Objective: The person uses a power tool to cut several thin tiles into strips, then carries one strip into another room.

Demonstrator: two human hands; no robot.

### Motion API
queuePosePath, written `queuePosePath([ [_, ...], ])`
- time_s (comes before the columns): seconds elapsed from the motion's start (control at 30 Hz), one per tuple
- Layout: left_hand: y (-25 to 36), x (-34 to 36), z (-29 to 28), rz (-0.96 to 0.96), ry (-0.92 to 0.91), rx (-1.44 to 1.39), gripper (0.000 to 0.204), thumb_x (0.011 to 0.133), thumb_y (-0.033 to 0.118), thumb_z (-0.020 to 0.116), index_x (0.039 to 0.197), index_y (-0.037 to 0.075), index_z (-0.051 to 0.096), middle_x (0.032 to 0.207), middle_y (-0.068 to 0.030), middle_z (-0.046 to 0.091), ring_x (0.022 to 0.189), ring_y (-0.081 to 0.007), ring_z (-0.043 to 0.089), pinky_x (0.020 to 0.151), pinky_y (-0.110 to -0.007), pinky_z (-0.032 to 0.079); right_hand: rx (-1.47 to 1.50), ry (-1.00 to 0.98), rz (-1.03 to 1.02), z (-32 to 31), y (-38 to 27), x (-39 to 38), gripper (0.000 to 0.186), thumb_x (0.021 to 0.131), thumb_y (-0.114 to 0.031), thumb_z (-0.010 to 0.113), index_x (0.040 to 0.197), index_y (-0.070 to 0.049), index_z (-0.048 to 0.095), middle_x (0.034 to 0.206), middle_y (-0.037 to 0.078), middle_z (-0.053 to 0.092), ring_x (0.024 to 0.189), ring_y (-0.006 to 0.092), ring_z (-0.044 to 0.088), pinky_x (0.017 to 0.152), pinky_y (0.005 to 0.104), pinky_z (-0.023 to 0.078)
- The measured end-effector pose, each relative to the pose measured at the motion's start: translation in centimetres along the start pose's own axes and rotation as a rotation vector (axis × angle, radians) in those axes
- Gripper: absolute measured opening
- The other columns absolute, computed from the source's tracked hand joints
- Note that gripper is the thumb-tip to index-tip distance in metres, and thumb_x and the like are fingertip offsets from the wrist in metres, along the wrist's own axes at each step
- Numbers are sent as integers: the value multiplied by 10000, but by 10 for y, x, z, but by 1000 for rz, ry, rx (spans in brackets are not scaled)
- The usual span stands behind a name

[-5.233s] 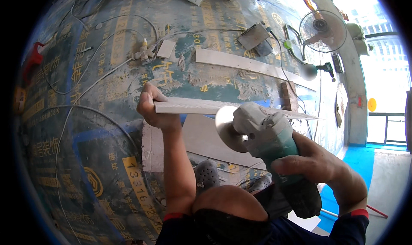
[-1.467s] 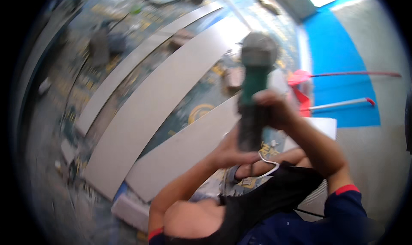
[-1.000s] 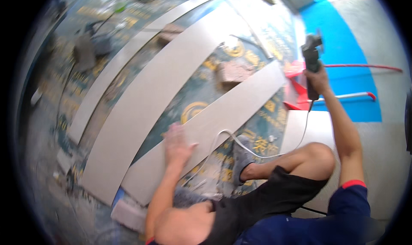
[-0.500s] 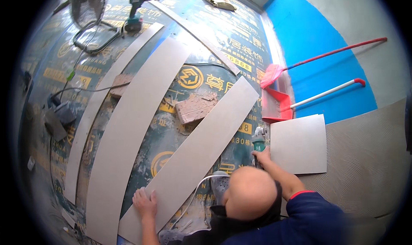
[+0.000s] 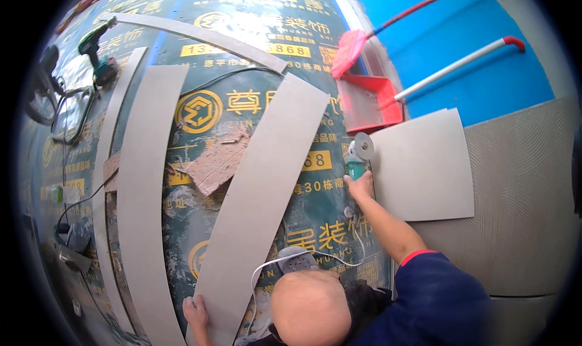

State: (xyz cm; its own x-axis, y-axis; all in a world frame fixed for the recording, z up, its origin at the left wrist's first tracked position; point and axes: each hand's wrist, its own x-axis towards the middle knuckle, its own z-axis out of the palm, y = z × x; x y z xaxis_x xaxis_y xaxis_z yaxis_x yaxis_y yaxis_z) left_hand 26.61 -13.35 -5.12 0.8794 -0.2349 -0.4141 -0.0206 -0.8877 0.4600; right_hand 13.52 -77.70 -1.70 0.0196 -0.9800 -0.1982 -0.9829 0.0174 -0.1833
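My right hand [image 5: 361, 186] is wrapped round the green body of an angle grinder [image 5: 356, 164]. Its bare round cutting disc [image 5: 364, 146] points away from me, by the left edge of a pale square tile [image 5: 418, 170]; whether the disc spins I cannot tell. My left hand [image 5: 195, 315] grips the left edge of a long pale tile strip [image 5: 260, 182] at its near end, thumb on top. This strip slants away to the right and rests over a broken reddish brick [image 5: 218, 164]. A white cord [image 5: 315, 252] loops across the strip near my bare knee [image 5: 310, 306].
Further tile strips [image 5: 148, 182] lie on the left over printed green floor sheeting [image 5: 315, 206]. A cordless drill [image 5: 97, 55] stands far left; a thin strip [image 5: 206, 33] crosses the back. A red dustpan [image 5: 370, 100] and pink broom [image 5: 350, 52] lie beyond the square tile. Ridged grey flooring [image 5: 515, 164] is at right.
My view has shifted, so the floor items sit further left. The grinder has turned, with its disc now plainly showing. My left hand remains at the strip's near end.
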Motion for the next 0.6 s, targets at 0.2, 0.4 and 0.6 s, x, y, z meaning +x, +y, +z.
queuePosePath([
  [0.2,7,6,9,63,-105,-11,443,993,350,541,827,-57,487,851,-227,515,817,-406,515,753,-456,423,211,-173,-151,-6,60,62,583,655,-239,831,1103,30,574,967,158,688,887,258,675,793,400,532],
  [0.4,4,-2,-9,43,-66,-44,443,1009,355,516,829,-48,474,849,-216,494,809,-409,491,745,-467,405,104,-320,-203,-30,59,38,586,672,-274,842,1116,3,579,1070,213,673,1002,353,659,882,428,510],
  [0.6,3,0,-6,62,-52,-75,432,1002,341,530,812,-44,476,839,-210,491,798,-404,484,729,-466,400,84,-217,-208,-3,83,41,752,702,-385,837,1237,27,507,1201,246,617,1144,384,596,973,453,474],
])
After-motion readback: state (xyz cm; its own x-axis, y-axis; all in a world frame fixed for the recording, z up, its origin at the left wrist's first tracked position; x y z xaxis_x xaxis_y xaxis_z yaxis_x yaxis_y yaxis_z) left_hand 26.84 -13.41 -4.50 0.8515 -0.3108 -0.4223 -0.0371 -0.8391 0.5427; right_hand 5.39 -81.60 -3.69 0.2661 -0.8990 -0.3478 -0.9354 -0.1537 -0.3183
